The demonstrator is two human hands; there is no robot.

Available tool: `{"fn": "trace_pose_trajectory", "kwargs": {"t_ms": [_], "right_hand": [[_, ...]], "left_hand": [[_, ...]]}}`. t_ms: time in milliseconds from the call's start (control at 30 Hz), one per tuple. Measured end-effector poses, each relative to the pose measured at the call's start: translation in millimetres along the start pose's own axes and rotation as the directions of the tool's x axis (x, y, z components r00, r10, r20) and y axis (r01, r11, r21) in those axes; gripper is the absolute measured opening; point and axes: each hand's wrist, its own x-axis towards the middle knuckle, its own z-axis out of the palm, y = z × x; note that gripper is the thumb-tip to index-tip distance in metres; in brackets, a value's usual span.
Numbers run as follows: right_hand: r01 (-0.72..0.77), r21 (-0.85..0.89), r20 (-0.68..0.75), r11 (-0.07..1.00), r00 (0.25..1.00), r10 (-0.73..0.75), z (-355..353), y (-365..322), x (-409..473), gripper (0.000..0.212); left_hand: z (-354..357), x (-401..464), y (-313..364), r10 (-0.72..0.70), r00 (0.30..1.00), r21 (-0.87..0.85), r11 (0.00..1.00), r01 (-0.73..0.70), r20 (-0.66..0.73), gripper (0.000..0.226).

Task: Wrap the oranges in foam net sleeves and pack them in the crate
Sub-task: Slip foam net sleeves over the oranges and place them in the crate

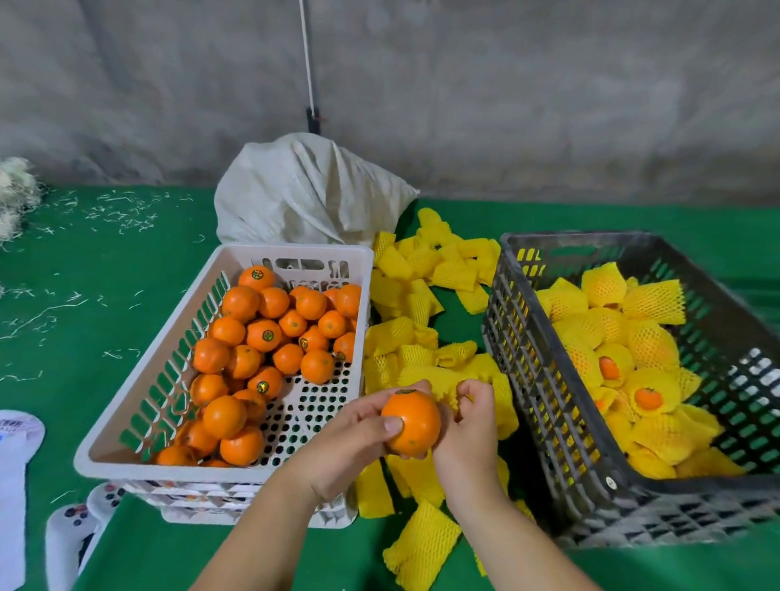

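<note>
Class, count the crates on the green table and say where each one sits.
2. The white crate of bare oranges sits left of the hands; the dark grey crate of sleeved oranges sits to the right. None seems hidden.

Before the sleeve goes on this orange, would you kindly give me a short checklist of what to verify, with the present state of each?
1. Orange held firmly: ok, the left hand grips it above the green table.
2. Sleeve in hand: ok, the right hand pinches a yellow foam sleeve just behind the orange.
3. Sleeve mouth opened: cannot tell, the hands hide it.
4. Orange bare: ok, no net on it yet.
5. Room in the black crate: ok, its near right part shows bare floor beside the wrapped oranges.
6. Supply left: ok, the white basket holds many unwrapped oranges.
</note>
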Motion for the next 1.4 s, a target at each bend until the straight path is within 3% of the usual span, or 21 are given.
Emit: {"fn": "trace_pose_trajectory", "kwargs": {"t_ms": [100,233,367,500,700,800,900,1033,1133,1233,1400], "right_hand": [[0.138,-0.096,0.016,0.986,0.990,-0.137,-4.0,2.0,-0.6,0.012],[0.232,-0.260,0.022,0.937,0.972,-0.235,-6.8,2.9,1.8,0.015],[0.229,-0.159,0.034,0.960,0.973,-0.227,-15.5,-0.3,0.7,0.015],[0.332,-0.090,0.026,0.939,0.943,-0.331,-20.2,-9.4,-11.5,0.015],[0.649,-0.237,0.120,0.723,0.758,-0.641,-10.3,-10.4,-43.4,0.014],[0.587,-0.253,0.161,0.769,0.809,-0.565,-12.0,-12.3,-37.5,0.023],[0.551,-0.323,0.229,0.770,0.835,-0.501,-16.4,-14.9,-27.1,0.038],[0.595,-0.378,0.243,0.709,0.803,-0.544,-23.8,-22.8,-20.4,0.033],[0.634,-0.431,0.258,0.642,0.768,-0.586,-28.9,-25.7,-24.0,0.025],[0.675,-0.459,0.291,0.578,0.729,-0.620,-19.1,-22.9,-43.5,0.020],[0.647,-0.452,0.228,0.615,0.750,-0.621,-8.1,-19.5,-35.7,0.022]], "left_hand": [[-0.4,0.5,1.6,-0.022,0.999,-0.002,1.000,0.022,0.047,0.105],[-5.9,2.0,-1.5,-0.034,0.992,-0.009,0.999,0.035,0.124,0.100],[-4.7,6.8,-11.3,0.013,0.997,-0.093,0.995,-0.020,-0.079,0.103],[-1.1,7.7,-17.0,0.134,0.950,-0.036,0.988,-0.150,-0.282,0.078],[2.7,5.0,-22.9,0.299,0.908,0.066,0.954,-0.293,-0.293,0.090],[4.0,5.6,-21.5,0.271,0.918,0.033,0.961,-0.274,-0.288,0.079],[3.2,3.5,-19.2,0.185,0.950,-0.031,0.979,-0.199,-0.251,0.084],[10.5,1.5,-17.0,0.263,0.949,0.132,0.961,-0.243,-0.171,0.069],[16.8,3.3,-18.9,0.294,0.913,0.090,0.956,-0.280,-0.282,0.053],[14.0,5.2,-19.9,0.275,0.873,0.023,0.956,-0.291,-0.404,0.051],[13.6,5.3,-19.1,0.292,0.884,0.014,0.951,-0.308,-0.365,0.037]]}}
